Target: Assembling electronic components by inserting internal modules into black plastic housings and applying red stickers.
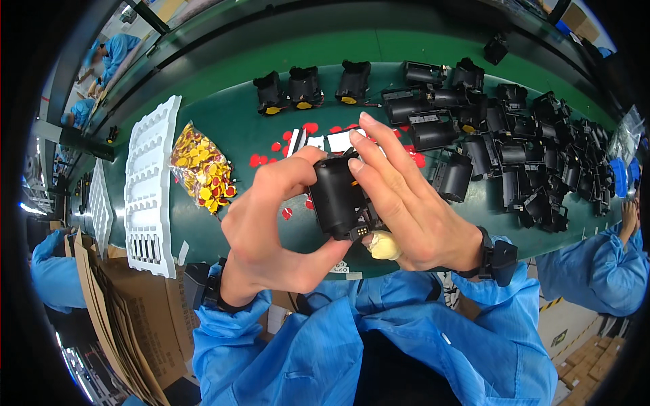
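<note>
A green worktable (pixel 244 139) carries a white moulded tray (pixel 145 186) and, beside it, a clear bag (pixel 200 166) of yellow and red discs. Over the near side, a left hand (pixel 261 223) and right hand (pixel 413 216) are both clamped on one black housing (pixel 333 196) — thumb below and finger above on the left, fingertips along the upper right edge. The shell looks light, stiff and slightly slippery, best taken by its rounded sides, away from the likely fragile contact block (pixel 362 231).
</note>
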Motion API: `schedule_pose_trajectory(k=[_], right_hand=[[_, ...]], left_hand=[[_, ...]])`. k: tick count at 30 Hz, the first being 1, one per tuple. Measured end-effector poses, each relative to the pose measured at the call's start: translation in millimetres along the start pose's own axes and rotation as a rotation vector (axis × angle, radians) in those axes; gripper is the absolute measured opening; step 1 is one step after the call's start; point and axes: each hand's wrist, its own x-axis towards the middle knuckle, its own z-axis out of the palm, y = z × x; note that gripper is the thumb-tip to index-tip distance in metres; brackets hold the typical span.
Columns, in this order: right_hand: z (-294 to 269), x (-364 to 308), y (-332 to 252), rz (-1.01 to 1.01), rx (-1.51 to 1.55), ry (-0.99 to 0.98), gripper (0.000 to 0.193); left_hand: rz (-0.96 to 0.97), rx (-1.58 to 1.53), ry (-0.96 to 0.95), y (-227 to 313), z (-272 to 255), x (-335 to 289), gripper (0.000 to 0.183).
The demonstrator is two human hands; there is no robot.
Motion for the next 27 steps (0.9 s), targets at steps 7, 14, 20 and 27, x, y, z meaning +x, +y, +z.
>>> schedule_pose_trajectory(k=[7,14,20,27], right_hand=[[-14.6,-0.3,1.1,0.168,0.319,0.007,0.061],[-9.5,-4.8,-1.3,0.512,0.917,0.419,0.073],[-14.7,-4.1,-6.2,0.391,0.507,0.306,0.063],[-21.9,-1.4,-6.0,0.344,0.465,0.204,0.059]], left_hand=[[-0.217,-0.287,-0.024,-7.1,5.5,-2.4,0.066],[-0.522,-1.122,0.281,8.5,37.7,-4.3,0.061],[-0.749,-0.857,0.112,6.6,42.2,-9.4,0.035],[-0.687,-0.727,0.13,4.6,53.9,-10.8,0.014]])
